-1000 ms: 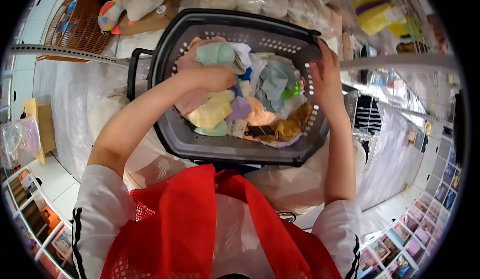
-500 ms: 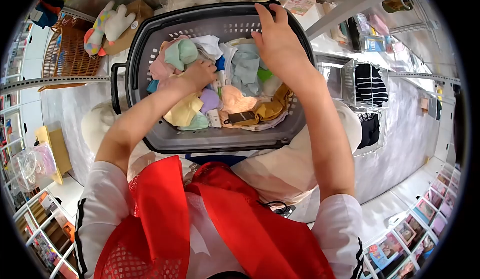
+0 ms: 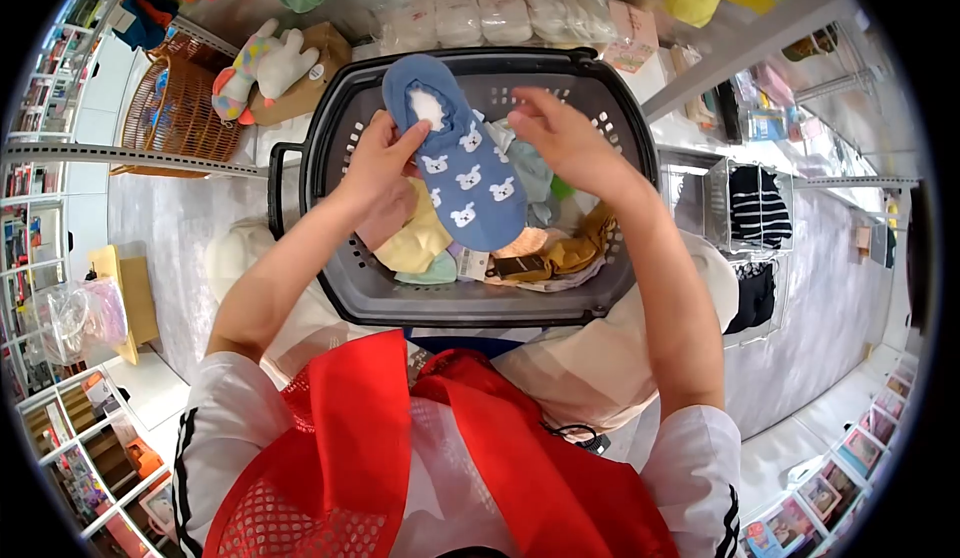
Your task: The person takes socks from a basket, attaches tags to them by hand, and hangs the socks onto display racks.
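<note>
A blue sock [image 3: 480, 183] with white animal faces hangs over the basket, pinched near its opening by my left hand [image 3: 382, 163]. White material shows inside the opening. My right hand [image 3: 560, 138] is to the sock's right, fingers apart and holding nothing. Below both hands, the dark grey basket [image 3: 440, 308] holds heaped small cloth items. Among them are a yellow piece [image 3: 415, 243], a mustard one [image 3: 578, 255], a grey-blue one [image 3: 533, 170] and a peach one [image 3: 522, 244]. The sock hides the middle of the heap.
Plush toys [image 3: 265, 73] lie by a wicker basket [image 3: 185, 113] at the upper left. Wrapped white packs [image 3: 500, 16] line the shelf behind. Wire baskets with dark clothes [image 3: 755, 208] stand at the right. A metal shelf post [image 3: 745, 43] slants across the upper right.
My left hand has come up out of the heap with the blue sock. My right hand has left the basket's back rim and is now over its right part.
</note>
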Available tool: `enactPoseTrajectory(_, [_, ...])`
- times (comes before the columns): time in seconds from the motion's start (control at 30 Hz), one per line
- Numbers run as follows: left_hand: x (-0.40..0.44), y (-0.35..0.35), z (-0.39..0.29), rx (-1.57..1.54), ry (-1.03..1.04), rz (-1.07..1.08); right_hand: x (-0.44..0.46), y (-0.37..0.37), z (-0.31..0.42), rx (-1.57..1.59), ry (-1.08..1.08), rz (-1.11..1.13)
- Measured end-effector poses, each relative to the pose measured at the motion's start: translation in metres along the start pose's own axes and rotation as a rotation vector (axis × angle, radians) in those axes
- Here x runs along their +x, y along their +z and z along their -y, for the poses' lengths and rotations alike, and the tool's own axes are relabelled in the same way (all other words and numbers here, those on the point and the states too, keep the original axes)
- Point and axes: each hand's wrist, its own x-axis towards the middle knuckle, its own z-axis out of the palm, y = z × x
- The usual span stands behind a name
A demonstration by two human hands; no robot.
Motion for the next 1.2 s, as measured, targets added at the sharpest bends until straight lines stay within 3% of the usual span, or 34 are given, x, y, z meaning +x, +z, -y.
enactPoseTrajectory(0.03, [0.001, -0.003, 0.004, -0.064, 0.0, -0.003, 0.004, 0.009, -0.007, 0.154, -0.018, 0.041])
enactPoseTrajectory(0.13, [-0.003, -0.008, -0.008, -0.141, -0.072, 0.034, 0.0, 0.023, 0.003, 0.162, 0.092, 0.177])
enactPoseTrajectory(0.17, [-0.003, -0.011, -0.009, -0.176, -0.049, 0.039, 0.003, 0.028, -0.004, 0.172, 0.022, 0.258])
enactPoseTrajectory(0.27, [0.002, -0.016, -0.014, -0.31, -0.011, 0.045, 0.006, 0.039, 0.004, -0.223, -0.031, 0.097])
enactPoseTrajectory(0.3, [0.001, -0.014, -0.017, -0.382, -0.024, 0.041, 0.006, 0.048, 0.003, -0.423, -0.22, -0.138])
enactPoseTrajectory(0.33, [0.001, -0.016, -0.019, -0.455, -0.037, 0.037, 0.006, 0.051, 0.004, -0.52, -0.343, -0.239])
enactPoseTrajectory(0.4, [0.001, -0.022, -0.021, -0.573, -0.055, 0.271, 0.005, 0.053, 0.009, -0.704, -0.592, -0.443])
enactPoseTrajectory(0.47, [0.001, -0.02, -0.025, -0.661, -0.029, 0.428, 0.009, 0.057, 0.008, -0.856, -0.664, -0.44])
enactPoseTrajectory(0.6, [0.004, -0.025, -0.029, -0.672, -0.027, 0.234, 0.002, 0.065, 0.013, -0.878, -0.766, -0.419])
enactPoseTrajectory(0.67, [0.006, -0.026, -0.03, -0.664, 0.01, 0.242, -0.003, 0.062, 0.023, -0.8, -0.79, -0.366])
enactPoseTrajectory(0.9, [0.003, -0.025, -0.035, -0.535, 0.047, 0.303, 0.004, 0.056, 0.013, -0.25, -0.453, -0.532])
enactPoseTrajectory(1.0, [0.005, -0.025, -0.031, -0.434, 0.051, 0.256, 0.0, 0.051, 0.011, 0.12, -0.011, -0.305])
enactPoseTrajectory(1.03, [0.006, -0.024, -0.032, -0.439, 0.043, 0.224, 0.001, 0.055, 0.009, 0.143, -0.093, -0.379])
enactPoseTrajectory(1.13, [0.009, -0.023, -0.035, -0.439, 0.045, 0.155, -0.001, 0.047, 0.018, 0.199, -0.089, -0.355])
enactPoseTrajectory(1.2, [0.015, -0.027, -0.034, -0.422, 0.075, 0.153, 0.004, 0.039, 0.014, 0.217, -0.086, -0.458])
